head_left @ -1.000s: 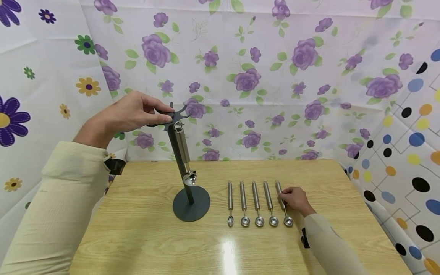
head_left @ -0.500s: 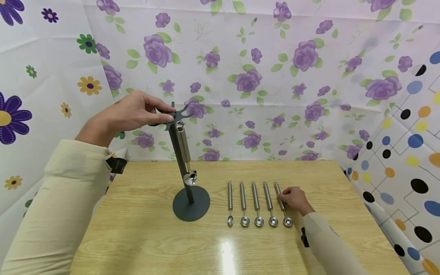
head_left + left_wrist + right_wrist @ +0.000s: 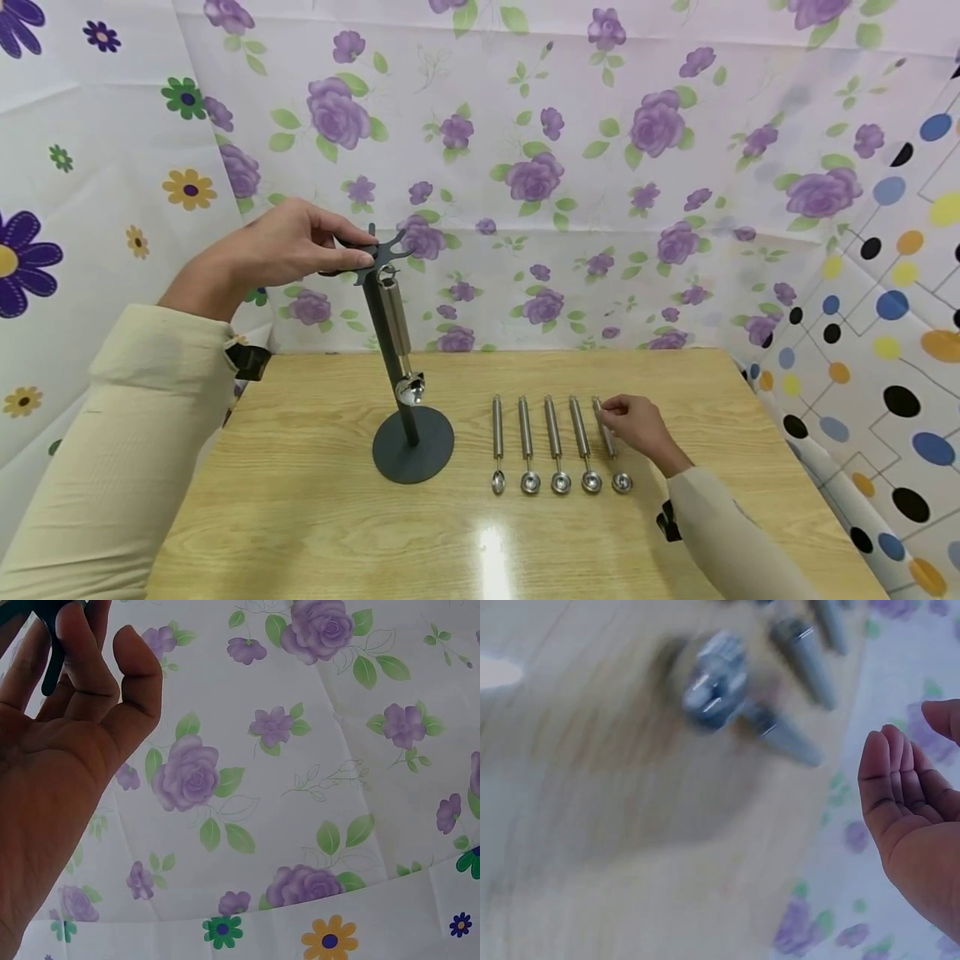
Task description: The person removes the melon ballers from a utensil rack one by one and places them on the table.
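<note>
My left hand [image 3: 281,243] pinches the star-shaped top of a dark utensil stand [image 3: 414,450] between thumb and fingers. From one of its hooks hangs a steel scoop [image 3: 397,321], bowl down. To the right, several steel melon ballers [image 3: 553,425] lie in a row, handles pointing away; the leftmost has an oval head. At the handle of the rightmost melon baller [image 3: 621,482] is my right hand [image 3: 637,425], partly covering it. In the right wrist view, thumb and fingers of the right hand [image 3: 919,817] stand apart with nothing visible between them, beyond the blurred melon baller [image 3: 716,682].
A light wooden table [image 3: 337,533] carries everything. Behind it hangs a cloth with purple roses [image 3: 532,179]. Patterned cloths close off the left and right sides. The stand's round base sits left of the row.
My right hand has shifted up along the rightmost melon baller's handle, toward its far end. The left hand stays on the stand's top. The head view has turned slightly.
</note>
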`<state>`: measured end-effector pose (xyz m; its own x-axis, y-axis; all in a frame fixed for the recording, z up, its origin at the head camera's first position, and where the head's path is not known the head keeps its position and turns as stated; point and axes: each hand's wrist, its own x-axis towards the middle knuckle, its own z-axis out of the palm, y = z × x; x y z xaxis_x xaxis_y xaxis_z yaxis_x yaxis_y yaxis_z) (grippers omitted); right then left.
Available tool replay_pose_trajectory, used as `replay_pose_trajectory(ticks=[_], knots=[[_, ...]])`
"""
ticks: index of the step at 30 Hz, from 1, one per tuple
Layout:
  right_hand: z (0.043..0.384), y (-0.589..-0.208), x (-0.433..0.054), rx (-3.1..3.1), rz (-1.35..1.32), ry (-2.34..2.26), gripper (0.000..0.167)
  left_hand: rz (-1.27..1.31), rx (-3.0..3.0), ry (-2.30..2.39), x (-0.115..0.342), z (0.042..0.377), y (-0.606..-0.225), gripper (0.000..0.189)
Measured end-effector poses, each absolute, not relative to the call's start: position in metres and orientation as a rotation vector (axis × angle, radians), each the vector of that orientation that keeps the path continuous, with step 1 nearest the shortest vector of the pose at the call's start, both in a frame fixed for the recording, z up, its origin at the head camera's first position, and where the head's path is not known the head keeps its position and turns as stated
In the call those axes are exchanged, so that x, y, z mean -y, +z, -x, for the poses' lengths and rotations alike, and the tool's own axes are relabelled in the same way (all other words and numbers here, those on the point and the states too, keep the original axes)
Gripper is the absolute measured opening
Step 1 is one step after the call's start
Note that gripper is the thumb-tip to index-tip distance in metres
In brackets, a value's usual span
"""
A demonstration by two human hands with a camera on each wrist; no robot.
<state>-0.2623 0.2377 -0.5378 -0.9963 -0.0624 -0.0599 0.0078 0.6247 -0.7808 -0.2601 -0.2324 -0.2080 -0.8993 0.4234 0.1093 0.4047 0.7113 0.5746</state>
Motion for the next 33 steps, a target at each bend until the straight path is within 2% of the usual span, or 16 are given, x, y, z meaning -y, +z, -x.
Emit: replay_pose_trajectory(ticks=[6,15,20,33], knots=[[0.256,-0.510,-0.216,-2.692,0.140,-1.442,0.033,-0.672,-2.885,0.943,0.233,0.259,-0.207,0.031],[0.250,-0.466,-0.189,-2.496,0.318,-1.573,0.050,-0.682,-2.878,0.961,0.233,0.259,-0.208,0.031],[0.250,-0.447,-0.175,-2.471,0.411,-1.569,0.053,-0.673,-2.878,0.966,0.233,0.259,-0.208,0.031],[0.256,-0.393,-0.116,-2.401,0.695,-1.570,0.044,-0.673,-2.871,0.985,0.233,0.261,-0.209,0.032]])
